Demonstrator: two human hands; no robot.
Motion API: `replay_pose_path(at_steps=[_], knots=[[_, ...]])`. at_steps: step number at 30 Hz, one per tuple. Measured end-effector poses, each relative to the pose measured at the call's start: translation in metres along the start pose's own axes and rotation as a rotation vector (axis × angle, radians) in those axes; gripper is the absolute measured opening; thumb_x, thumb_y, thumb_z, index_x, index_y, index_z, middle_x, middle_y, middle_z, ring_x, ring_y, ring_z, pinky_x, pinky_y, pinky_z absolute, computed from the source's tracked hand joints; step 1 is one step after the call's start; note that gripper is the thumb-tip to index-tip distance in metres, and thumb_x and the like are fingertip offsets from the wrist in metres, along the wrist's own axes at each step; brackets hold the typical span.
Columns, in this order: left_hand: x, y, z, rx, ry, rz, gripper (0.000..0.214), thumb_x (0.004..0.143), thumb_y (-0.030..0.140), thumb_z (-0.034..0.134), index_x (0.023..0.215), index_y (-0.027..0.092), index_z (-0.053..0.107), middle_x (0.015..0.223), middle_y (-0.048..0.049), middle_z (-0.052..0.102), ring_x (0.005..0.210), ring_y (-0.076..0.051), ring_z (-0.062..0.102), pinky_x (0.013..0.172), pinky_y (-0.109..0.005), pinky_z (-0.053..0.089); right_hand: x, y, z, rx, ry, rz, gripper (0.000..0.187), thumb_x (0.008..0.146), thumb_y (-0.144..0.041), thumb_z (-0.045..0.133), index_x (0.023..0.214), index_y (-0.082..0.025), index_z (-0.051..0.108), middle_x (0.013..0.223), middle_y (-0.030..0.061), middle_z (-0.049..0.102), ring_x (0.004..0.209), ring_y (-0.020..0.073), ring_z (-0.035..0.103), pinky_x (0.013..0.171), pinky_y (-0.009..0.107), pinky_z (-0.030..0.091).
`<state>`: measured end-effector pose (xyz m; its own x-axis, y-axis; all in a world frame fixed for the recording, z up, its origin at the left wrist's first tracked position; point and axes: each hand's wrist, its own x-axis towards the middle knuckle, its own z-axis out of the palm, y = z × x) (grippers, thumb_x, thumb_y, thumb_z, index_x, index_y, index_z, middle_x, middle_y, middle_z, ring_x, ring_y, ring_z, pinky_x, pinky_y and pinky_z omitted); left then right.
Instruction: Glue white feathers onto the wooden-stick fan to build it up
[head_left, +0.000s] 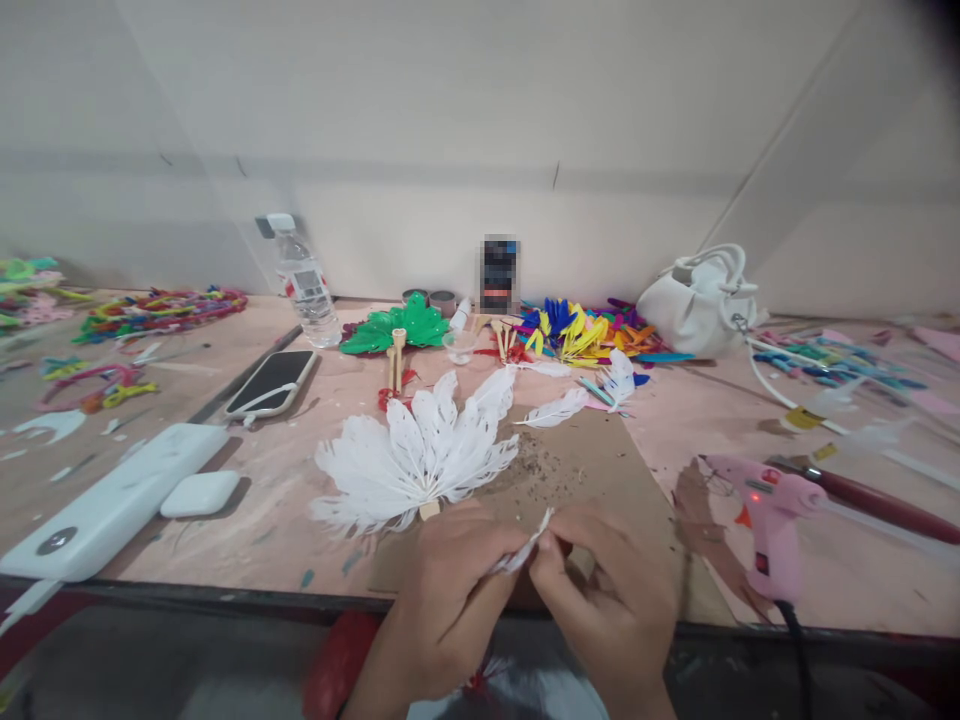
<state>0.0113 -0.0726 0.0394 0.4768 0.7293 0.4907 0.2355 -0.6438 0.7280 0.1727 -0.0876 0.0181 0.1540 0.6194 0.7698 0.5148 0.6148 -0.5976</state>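
"Where's the small white feather point(525, 552)?"

"Just off the near right side of the white feather fan point(420, 455). The left hand point(457, 575) and the right hand point(611, 575) share it, the fingers of both clamped on it, with its pale tip poking out between them."

"What could go wrong with that grip?"

"If the 2 hands pull against each other, the feather could tear or shed barbs."

"And the fan?"

"The left hand sits at its near edge; I can't tell whether they touch. A careless wrist might crush plumes or drag it."

"Other trouble?"

"Grey crumbs point(536, 470) lie right of the fan, on the cardboard point(615, 470); they could cling to anything laid there. The glue gun point(772, 510), well right of the fan, shows a red light, so it's probably hot. Snagging its cord point(796, 640) could topple it."
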Motion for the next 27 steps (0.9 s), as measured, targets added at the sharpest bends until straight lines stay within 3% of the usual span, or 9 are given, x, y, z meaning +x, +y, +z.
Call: replay_pose_path(at_steps=[6, 16, 20, 23, 27], knots=[[0.000, 0.000, -0.001, 0.021, 0.077, -0.025, 0.028, 0.101, 0.015, 0.050, 0.075, 0.019, 0.059, 0.064, 0.0034, 0.052, 0.062, -0.013, 0.047, 0.063, -0.030, 0.030, -0.002, -0.001, 0.002, -0.163, 0.048, -0.081, 0.019, 0.086, -0.003, 0.065, 0.079, -0.021, 0.061, 0.070, -0.0023, 0.062, 0.066, 0.0116, 0.055, 0.064, 0.025, 0.045], [-0.001, 0.000, -0.001, 0.068, 0.143, -0.024, 0.027, 0.099, 0.017, 0.053, 0.076, 0.018, 0.067, 0.062, 0.0025, 0.057, 0.060, -0.013, 0.051, 0.060, -0.028, 0.034, -0.004, 0.000, 0.004, -0.257, 0.090, -0.091, 0.020, 0.084, -0.005, 0.063, 0.073, -0.021, 0.059, 0.062, -0.0034, 0.052, 0.060, 0.0124, 0.046, 0.059, 0.027, 0.037], [-0.004, -0.001, -0.007, 0.022, 0.263, -0.075, 0.027, 0.098, 0.018, 0.054, 0.073, 0.019, 0.064, 0.061, 0.0036, 0.054, 0.058, -0.012, 0.051, 0.058, -0.027, 0.035, -0.001, 0.004, -0.005, -0.281, 0.169, -0.055, 0.025, 0.082, -0.002, 0.057, 0.070, -0.022, 0.050, 0.062, -0.0060, 0.044, 0.056, 0.0107, 0.040, 0.054, 0.025, 0.033], [-0.005, -0.001, -0.011, 0.022, 0.288, -0.081, 0.027, 0.100, 0.020, 0.055, 0.076, 0.019, 0.066, 0.061, 0.0032, 0.055, 0.057, -0.012, 0.052, 0.057, -0.026, 0.036, 0.000, 0.008, -0.008, -0.197, 0.164, 0.012, 0.021, 0.086, -0.004, 0.059, 0.077, -0.023, 0.058, 0.067, -0.0050, 0.054, 0.059, 0.0106, 0.050, 0.055, 0.022, 0.040], [-0.002, 0.002, -0.009, 0.076, 0.212, -0.017, 0.028, 0.100, 0.021, 0.055, 0.077, 0.019, 0.070, 0.060, 0.0009, 0.058, 0.056, -0.014, 0.052, 0.056, -0.028, 0.036, 0.001, 0.006, -0.006, -0.053, 0.011, 0.070, 0.015, 0.093, -0.009, 0.063, 0.090, -0.023, 0.067, 0.077, -0.0021, 0.067, 0.068, 0.0114, 0.064, 0.062, 0.021, 0.050]])
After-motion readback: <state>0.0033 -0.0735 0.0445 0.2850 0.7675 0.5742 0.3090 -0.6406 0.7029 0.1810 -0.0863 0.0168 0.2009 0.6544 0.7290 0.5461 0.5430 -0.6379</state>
